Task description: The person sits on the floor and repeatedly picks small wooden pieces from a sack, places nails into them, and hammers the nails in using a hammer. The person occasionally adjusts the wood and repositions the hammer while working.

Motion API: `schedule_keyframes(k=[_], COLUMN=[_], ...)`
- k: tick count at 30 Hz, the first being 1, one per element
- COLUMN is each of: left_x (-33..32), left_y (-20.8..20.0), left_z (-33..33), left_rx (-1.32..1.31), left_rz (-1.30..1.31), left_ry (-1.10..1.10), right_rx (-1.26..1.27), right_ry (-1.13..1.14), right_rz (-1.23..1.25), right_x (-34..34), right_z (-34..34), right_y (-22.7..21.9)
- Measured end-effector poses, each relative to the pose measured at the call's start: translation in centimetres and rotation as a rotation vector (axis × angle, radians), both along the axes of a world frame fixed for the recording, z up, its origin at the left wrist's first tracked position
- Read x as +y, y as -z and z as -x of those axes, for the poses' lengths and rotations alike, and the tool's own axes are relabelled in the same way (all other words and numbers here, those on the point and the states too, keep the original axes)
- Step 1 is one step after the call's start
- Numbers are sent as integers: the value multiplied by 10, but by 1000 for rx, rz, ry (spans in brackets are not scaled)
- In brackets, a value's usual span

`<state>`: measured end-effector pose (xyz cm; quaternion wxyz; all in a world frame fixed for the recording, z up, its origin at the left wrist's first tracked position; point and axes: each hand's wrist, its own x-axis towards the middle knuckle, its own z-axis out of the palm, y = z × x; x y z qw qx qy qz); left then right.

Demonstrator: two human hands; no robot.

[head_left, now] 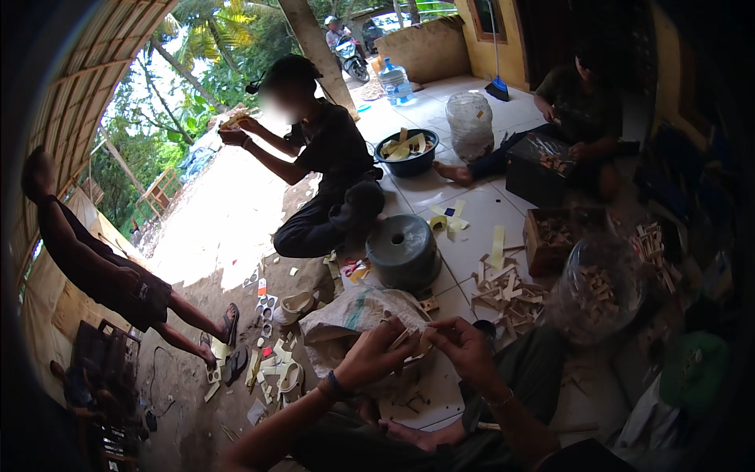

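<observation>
My left hand (368, 359) is closed around a small pale wooden piece (400, 340), held up above my lap. My right hand (469, 355) pinches with thumb and fingertips close to the left hand's fingertips; what lies in that pinch is too small to make out. Just beyond both hands lies a white woven sack (346, 312) with a green stripe, its folds partly behind my left hand. To the right of the sack, a loose pile of small wooden pieces (510, 295) covers the tiles.
A grey-green round stool (399, 250) stands past the sack. At right are a wooden box (544, 263) and a clear plastic jar (602, 295) of wooden pieces. A co-worker (330, 157) sits ahead, another person (582, 110) far right, a third (102, 252) stands left. Scraps (275, 366) litter the ground.
</observation>
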<state>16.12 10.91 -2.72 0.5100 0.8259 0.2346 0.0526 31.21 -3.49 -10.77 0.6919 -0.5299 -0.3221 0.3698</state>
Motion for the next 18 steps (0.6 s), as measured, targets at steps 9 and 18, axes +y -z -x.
schedule_keyframes(k=[9, 18], left_x=[2, 1], left_y=[-2, -17], left_z=[-11, -13], left_rx=[-50, -16], left_rz=[55, 161], left_ry=[-33, -45], right_rx=[-84, -46], right_ry=[112, 140], right_rz=[13, -4], right_x=[-3, 0], right_z=[-9, -10], right_y=[-13, -26])
